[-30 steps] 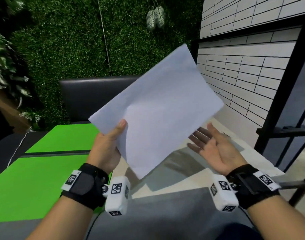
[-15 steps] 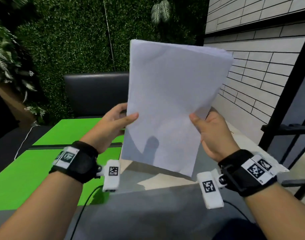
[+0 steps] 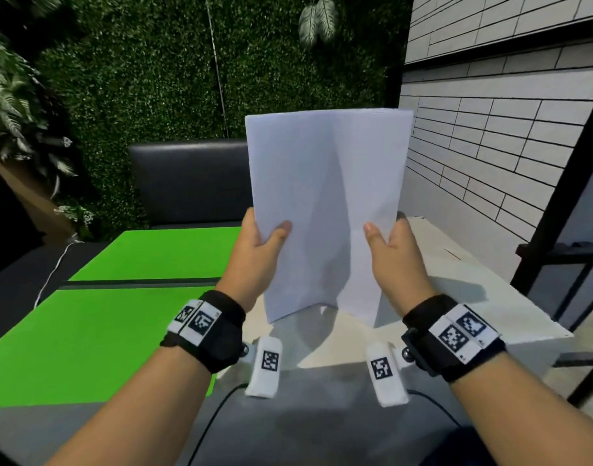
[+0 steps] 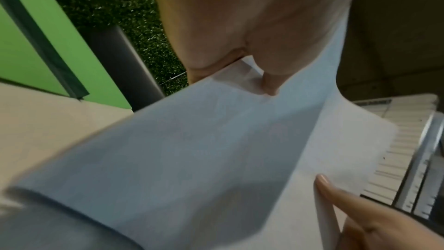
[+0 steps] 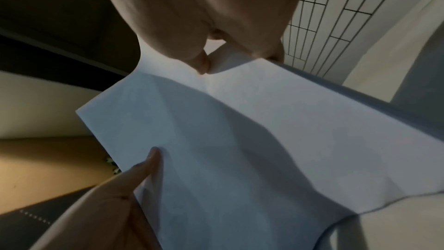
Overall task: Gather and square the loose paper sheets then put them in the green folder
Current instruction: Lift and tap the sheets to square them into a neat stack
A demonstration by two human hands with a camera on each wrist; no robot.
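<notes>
At the far left, ferns (image 3: 6,105) hang against a wall of artificial green foliage (image 3: 147,72), and a thin white cable (image 3: 54,267) runs down onto the dark surface below. The green folder (image 3: 86,338) lies open and flat on the table, its two bright panels split by a dark spine, to the left of the hands. Behind it stands a black padded seat back (image 3: 187,183).

The left hand (image 3: 254,260) grips the left edge of the stack of paper sheets (image 3: 325,203), thumb pressed on the near face and fingers curled behind; a black wrist strap with printed markers (image 3: 201,324) wraps the wrist. In the left wrist view the thumb tip pinches the sheets (image 4: 216,149) near their edge. The sheets stand upright on their short edge, lower edge at or just above the pale tabletop (image 3: 473,307); whether it touches cannot be told. The stack bows along a vertical crease down its middle, so the two halves angle toward the camera.

The right hand (image 3: 392,260) holds the right edge the same way, thumb in front, fingers wrapped behind. The right wrist view shows its thumb on the paper (image 5: 264,140). Further right is a white tiled wall (image 3: 490,146), then a black metal frame (image 3: 564,210).
</notes>
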